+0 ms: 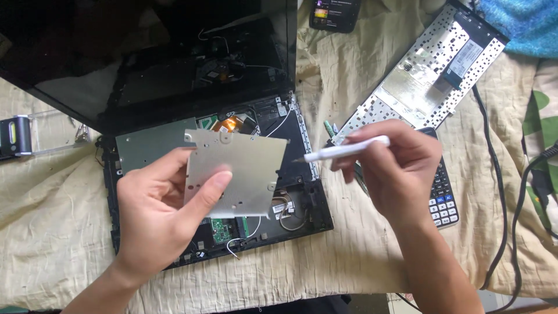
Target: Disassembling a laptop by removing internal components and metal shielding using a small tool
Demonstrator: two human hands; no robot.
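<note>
While your left hand (154, 218) pinches the metal plate (232, 174) above the opened laptop (302, 192), keep your right hand (395, 171) closed firmly around the white screwdriver (347, 151), tip square to each screw.

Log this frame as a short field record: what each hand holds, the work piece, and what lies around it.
left hand: left hand grips a flat metal plate, thumb on its face
right hand: right hand holds a white screwdriver, tip toward the plate
work piece: opened laptop, internals exposed, under the plate
right of it: removed keyboard face down, calculator, black cables
top: phone
surface: beige cloth
</note>
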